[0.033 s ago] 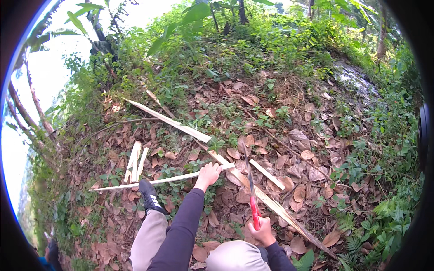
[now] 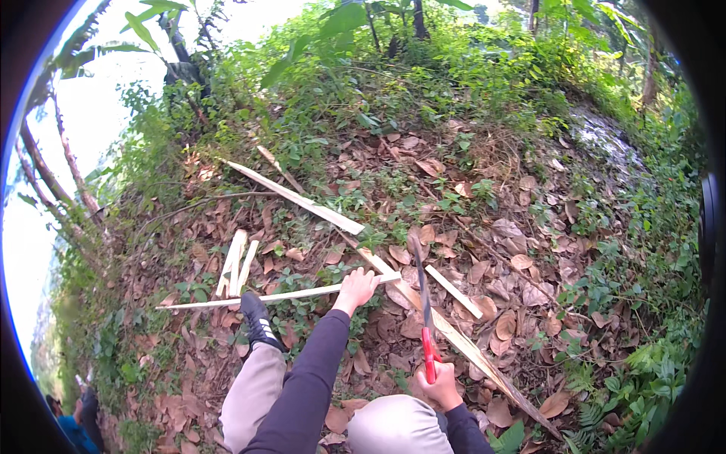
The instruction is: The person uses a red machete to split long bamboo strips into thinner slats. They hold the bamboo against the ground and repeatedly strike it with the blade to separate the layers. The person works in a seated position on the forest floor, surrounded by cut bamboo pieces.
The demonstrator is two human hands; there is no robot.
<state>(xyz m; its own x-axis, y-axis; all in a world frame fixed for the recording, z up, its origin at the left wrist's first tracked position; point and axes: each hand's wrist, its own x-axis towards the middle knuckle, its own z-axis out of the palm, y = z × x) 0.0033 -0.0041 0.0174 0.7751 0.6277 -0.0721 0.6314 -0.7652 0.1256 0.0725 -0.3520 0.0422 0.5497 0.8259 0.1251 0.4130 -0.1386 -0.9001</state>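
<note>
My left hand (image 2: 357, 290) is closed round a long, pale wooden strip (image 2: 302, 293), close to its right end. That end rests across a longer split plank (image 2: 461, 340), which lies slantwise on the leaves. In my right hand (image 2: 441, 386) is a hand saw (image 2: 423, 303), gripped by its red handle with the blade pointing away from me. The blade passes over the plank, a little right of the strip's end; whether it touches the wood I cannot tell. My left shoe (image 2: 259, 321) is at the strip's left part.
A short pale stick (image 2: 454, 291) lies right of the saw. Several short pieces (image 2: 232, 265) are beyond my shoe, and a pointed slat (image 2: 295, 198) lies farther off. Dry leaves and low plants cover the sloping ground. Another person (image 2: 72, 424) is partly visible at lower left.
The scene has shifted slightly rightward in the picture. Both hands keep their holds on the strip and the saw, with no clear movement between them.
</note>
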